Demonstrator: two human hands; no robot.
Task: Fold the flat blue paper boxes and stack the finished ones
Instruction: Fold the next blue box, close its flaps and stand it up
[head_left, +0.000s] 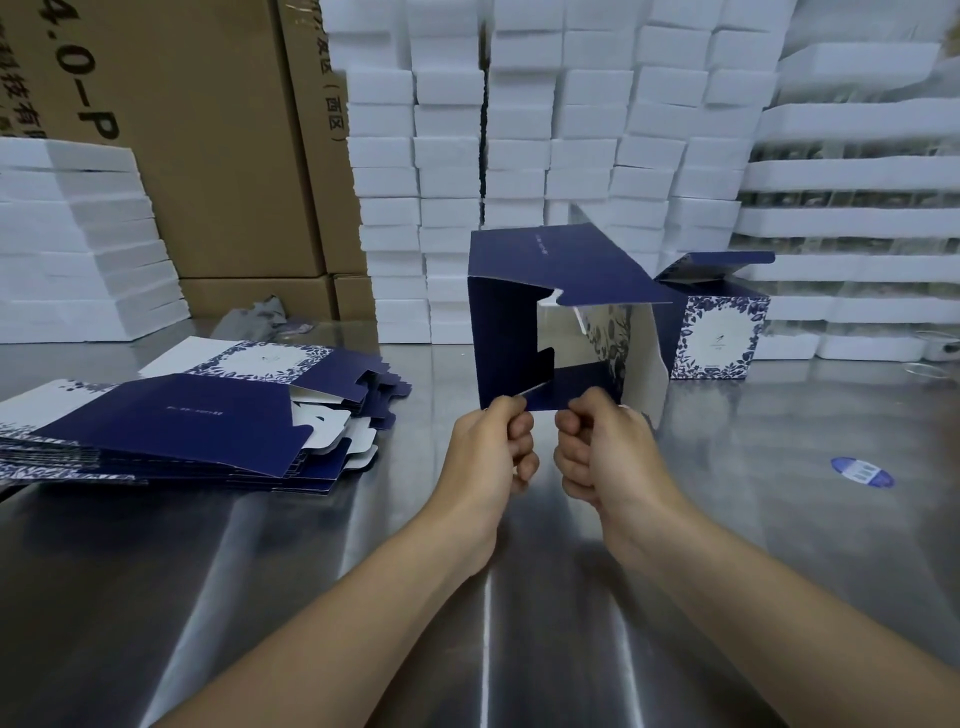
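Observation:
A half-opened dark blue paper box (506, 312) is held up above the steel table, its open end facing me, flaps loose, white inside showing. My left hand (493, 447) pinches its lower left edge. My right hand (602, 452) grips the lower flap beside it. A pile of flat blue box blanks (171, 421) lies on the table at the left. One folded box (719, 330) with a blue leaf pattern stands at the right behind the held box, its lid flap up.
White foam blocks (519, 156) are stacked in a wall behind the table, with more at the far left and right. Brown cartons (208, 156) stand at the back left. A blue oval sticker (862, 472) lies on the steel table (519, 597) at the right.

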